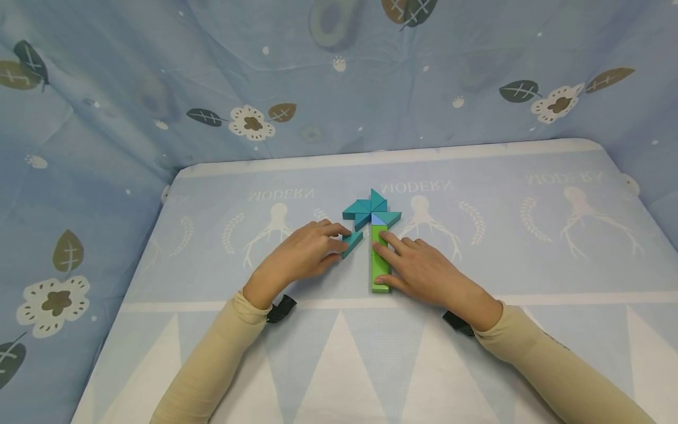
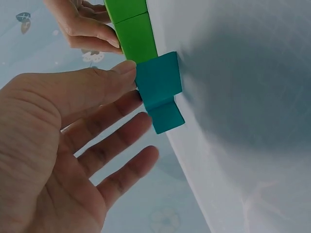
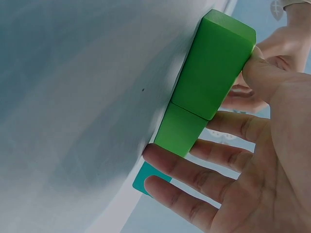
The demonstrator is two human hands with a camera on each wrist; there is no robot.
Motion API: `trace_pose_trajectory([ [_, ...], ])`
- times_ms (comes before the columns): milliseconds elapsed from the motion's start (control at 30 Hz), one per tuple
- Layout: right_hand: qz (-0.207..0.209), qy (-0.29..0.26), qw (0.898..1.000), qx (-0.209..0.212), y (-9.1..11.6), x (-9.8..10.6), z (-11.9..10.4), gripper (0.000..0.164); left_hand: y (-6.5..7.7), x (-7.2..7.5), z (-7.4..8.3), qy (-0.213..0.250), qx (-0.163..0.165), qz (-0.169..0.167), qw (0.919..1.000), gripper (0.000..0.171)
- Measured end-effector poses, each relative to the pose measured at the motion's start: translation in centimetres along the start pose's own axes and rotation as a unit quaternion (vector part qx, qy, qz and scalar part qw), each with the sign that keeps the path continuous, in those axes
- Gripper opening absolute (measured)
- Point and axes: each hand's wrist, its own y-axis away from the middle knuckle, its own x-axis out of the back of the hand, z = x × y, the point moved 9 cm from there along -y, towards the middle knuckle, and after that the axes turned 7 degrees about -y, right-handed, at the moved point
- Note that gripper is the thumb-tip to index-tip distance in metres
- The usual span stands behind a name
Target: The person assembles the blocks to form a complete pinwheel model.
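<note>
My left hand [image 1: 309, 250] pinches a teal triangular block [image 1: 351, 243] between thumb and fingers, just left of a green column. In the left wrist view the thumb lies against a teal block [image 2: 160, 75]. The column is made of green blocks [image 1: 379, 265] laid end to end. My right hand [image 1: 426, 271] rests against its right side, with fairly straight fingers [image 3: 194, 179] touching the blocks and the thumb near the column's close end. Above the column, teal triangular blocks [image 1: 362, 207] form a pinwheel shape, with a small light blue piece [image 1: 377, 220] where they meet.
A patterned cloth covers the table [image 1: 339, 365], with a raised white border along its far edge [image 1: 296, 160]. Blue patterned curtain fabric [image 1: 365, 88] hangs behind and to the sides. Dark straps [image 1: 281, 309] sit at both wrists.
</note>
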Motion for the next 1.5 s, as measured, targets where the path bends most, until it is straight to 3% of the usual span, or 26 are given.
trace_pose_trajectory([
  [933,0.005,0.001,1.0,0.003,0.0,0.2,-0.1,0.067,-0.3,-0.2,1.0,0.005,-0.021,0.026,0.9994,0.026],
  [1500,0.003,0.003,1.0,0.003,0.0,0.1,-0.1,0.066,-0.4,-0.7,1.2,-0.03,-0.013,0.031,0.999,0.036],
])
